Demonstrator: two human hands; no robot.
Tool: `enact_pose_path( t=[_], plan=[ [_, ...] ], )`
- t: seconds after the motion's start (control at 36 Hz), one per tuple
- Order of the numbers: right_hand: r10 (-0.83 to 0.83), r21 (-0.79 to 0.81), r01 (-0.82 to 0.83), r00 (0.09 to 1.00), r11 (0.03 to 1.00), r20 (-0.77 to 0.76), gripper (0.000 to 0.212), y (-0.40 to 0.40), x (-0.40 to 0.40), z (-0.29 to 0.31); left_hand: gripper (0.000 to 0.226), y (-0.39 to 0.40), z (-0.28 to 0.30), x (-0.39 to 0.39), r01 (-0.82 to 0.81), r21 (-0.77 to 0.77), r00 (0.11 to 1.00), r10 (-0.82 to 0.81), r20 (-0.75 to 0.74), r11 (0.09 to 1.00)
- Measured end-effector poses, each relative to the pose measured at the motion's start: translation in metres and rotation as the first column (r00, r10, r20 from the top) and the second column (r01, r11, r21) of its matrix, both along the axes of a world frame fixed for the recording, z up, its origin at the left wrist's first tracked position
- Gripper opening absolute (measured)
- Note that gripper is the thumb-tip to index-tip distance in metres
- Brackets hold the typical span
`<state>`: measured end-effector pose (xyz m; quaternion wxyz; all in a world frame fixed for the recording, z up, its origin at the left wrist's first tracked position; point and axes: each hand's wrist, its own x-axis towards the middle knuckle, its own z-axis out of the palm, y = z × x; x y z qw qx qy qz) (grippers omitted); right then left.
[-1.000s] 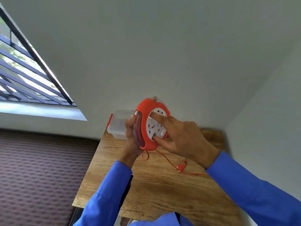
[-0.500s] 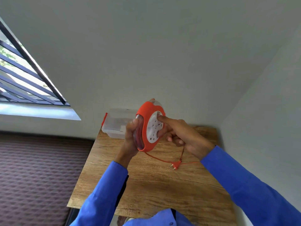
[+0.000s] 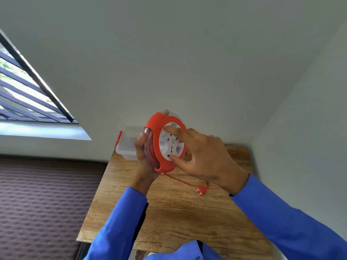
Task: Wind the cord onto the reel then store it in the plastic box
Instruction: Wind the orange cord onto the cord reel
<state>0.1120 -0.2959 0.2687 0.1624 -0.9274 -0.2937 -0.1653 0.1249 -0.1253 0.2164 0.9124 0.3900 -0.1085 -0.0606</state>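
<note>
An orange cord reel (image 3: 156, 132) with a white socket disc is held upright above the wooden table (image 3: 169, 218). My left hand (image 3: 144, 156) grips its clear back edge, where wound orange cord shows. My right hand (image 3: 202, 156) lies across the white disc, forefinger near its top and thumb at its lower rim. A short length of orange cord (image 3: 180, 182) hangs from the reel's bottom to the table and ends in an orange plug (image 3: 202, 190). The clear plastic box (image 3: 126, 145) with an orange clasp stands behind the reel at the table's far left corner, partly hidden.
The table sits in a corner, with grey walls behind it and to the right. A patterned dark bedspread (image 3: 43, 203) lies left of the table. A barred window (image 3: 24, 94) is at upper left.
My right hand has turned on the white disc, going from a curled grip to spread fingers. The loose cord on the table is shorter and the plug lies closer to my right wrist.
</note>
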Motion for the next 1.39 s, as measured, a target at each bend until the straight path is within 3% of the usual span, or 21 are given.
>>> enact_pose_path(
  t=[0.19, 0.25, 0.33, 0.39, 0.44, 0.5, 0.56, 0.61, 0.67, 0.75, 0.81, 0.86, 1.0, 1.11, 1.19, 1.25, 1.39],
  plan=[
    [-0.02, -0.026, 0.019, 0.999, 0.999, -0.025, 0.067, -0.002, 0.005, -0.009, 0.093, 0.003, 0.0, -0.002, -0.014, -0.001, 1.0, 0.014, 0.024, 1.0],
    [0.013, 0.075, -0.006, 0.995, 0.997, -0.099, 0.064, -0.006, 0.009, -0.007, 0.095, 0.003, -0.003, -0.002, -0.016, -0.009, 1.0, 0.016, 0.006, 1.0],
    [0.11, 0.355, -0.002, 0.952, 0.935, -0.284, 0.057, -0.018, 0.019, -0.007, 0.096, 0.006, -0.009, 0.0, -0.018, -0.009, 0.999, 0.017, -0.038, 1.0],
    [0.116, 0.494, 0.087, 0.924, 0.865, -0.365, 0.048, -0.03, 0.031, -0.017, 0.101, 0.009, -0.016, 0.001, -0.014, 0.014, 0.996, 0.015, -0.088, 1.0],
    [0.071, 0.522, 0.194, 0.892, 0.831, -0.446, 0.034, -0.047, 0.046, -0.034, 0.107, 0.012, -0.024, -0.001, 0.005, 0.051, 0.99, 0.002, -0.143, 0.999],
    [-0.013, 0.357, 0.252, 0.832, 0.9, -0.555, 0.026, -0.07, 0.059, -0.059, 0.11, 0.014, -0.032, -0.006, 0.029, 0.073, 0.982, -0.015, -0.187, 0.997],
    [-0.123, 0.034, 0.196, 0.734, 0.98, -0.668, 0.031, -0.094, 0.059, -0.09, 0.109, 0.02, -0.042, -0.009, 0.044, 0.075, 0.976, -0.027, -0.218, 0.996],
    [-0.253, -0.243, 0.104, 0.625, 0.964, -0.739, 0.043, -0.114, 0.046, -0.129, 0.101, 0.03, -0.051, -0.011, 0.028, 0.084, 0.974, -0.008, -0.225, 0.996],
    [-0.421, -0.376, 0.199, 0.553, 0.905, -0.719, 0.039, -0.133, 0.026, -0.167, 0.088, 0.038, -0.057, -0.014, 0.014, 0.078, 0.981, 0.001, -0.194, 0.997],
    [-0.584, -0.301, 0.587, 0.38, 0.752, -0.718, 0.029, -0.153, 0.003, -0.208, 0.085, 0.045, -0.061, -0.016, 0.005, 0.068, 0.983, 0.008, -0.181, 0.998],
    [-0.677, -0.338, 0.707, 0.266, 0.621, -0.687, 0.046, -0.16, -0.007, -0.223, 0.09, 0.046, -0.063, -0.018, -0.006, 0.089, 0.979, 0.024, -0.201, 0.996],
    [-0.728, -0.341, 0.774, 0.215, 0.533, -0.651, 0.056, -0.164, -0.016, -0.233, 0.092, 0.045, -0.066, -0.021, -0.024, 0.119, 0.974, 0.05, -0.221, 0.993],
    [-0.783, -0.292, 0.887, 0.115, 0.358, -0.612, 0.058, -0.169, -0.02, -0.243, 0.093, 0.043, -0.068, -0.026, -0.006, 0.105, 0.965, 0.033, -0.261, 0.994],
    [-0.765, -0.413, 0.851, -0.02, 0.325, -0.643, 0.041, -0.185, -0.017, -0.247, 0.091, 0.047, -0.07, -0.027, -0.002, 0.127, 0.955, 0.04, -0.295, 0.992],
    [-0.722, -0.353, 0.877, -0.009, 0.327, -0.692, 0.032, -0.198, -0.012, -0.245, 0.094, 0.044, -0.067, -0.028, 0.016, 0.123, 0.942, 0.026, -0.333, 0.992],
    [-0.668, -0.194, 0.941, 0.044, 0.277, -0.743, 0.025, -0.203, -0.005, -0.241, 0.098, 0.043, -0.067, -0.026, 0.002, 0.131, 0.934, 0.045, -0.354, 0.991],
    [-0.581, 0.367, 0.926, 0.345, 0.085, -0.737, 0.023, -0.213, 0.03, -0.203, 0.102, 0.041, -0.067, -0.018, 0.013, 0.171, 0.944, 0.044, -0.328, 0.985]
  ],
)
